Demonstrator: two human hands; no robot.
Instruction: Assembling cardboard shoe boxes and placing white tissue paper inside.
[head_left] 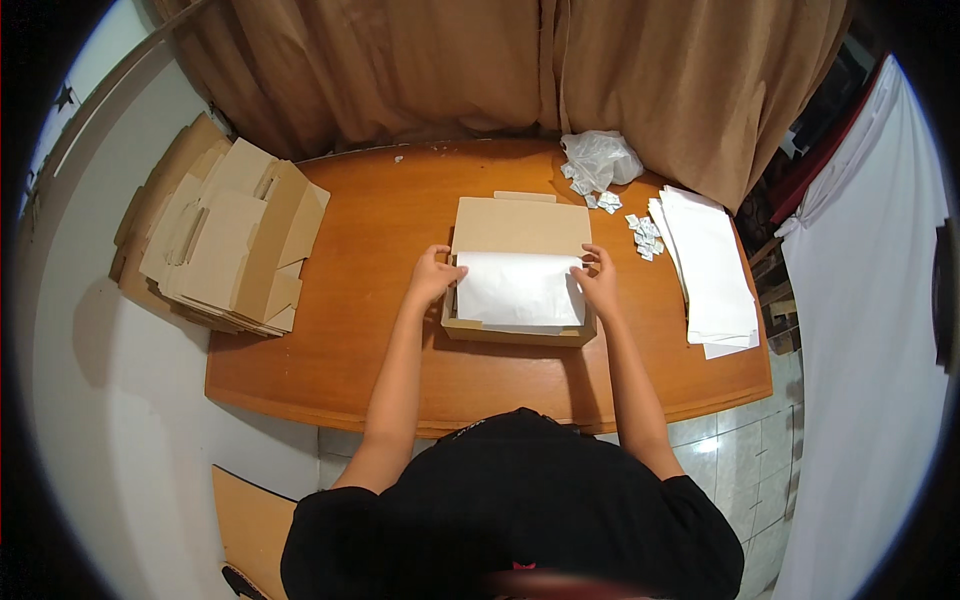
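White paper sheet (518, 288) is shown lying inside an open cardboard box (520, 335), which is placed near the middle of a wooden table (400, 370). The box lid (521, 226) is folded back, away from the person. The left hand (434, 276) is rested at the left edge of the box, its fingers curled over the wall and touching the paper's upper left corner. The right hand (599, 278) is held at the right edge, its fingertips pinched on the paper's upper right corner. To the right of the box, a stack of white sheets (712, 270) is laid out, with small white packets (645, 236) scattered between the stack and the box. A crumpled clear plastic bag (600, 158) is seen at the table's far edge, more packets lying just in front of it. A pile of flattened cardboard boxes (230, 240) is placed on the left end of the table. A brown curtain (500, 60) is hung behind.
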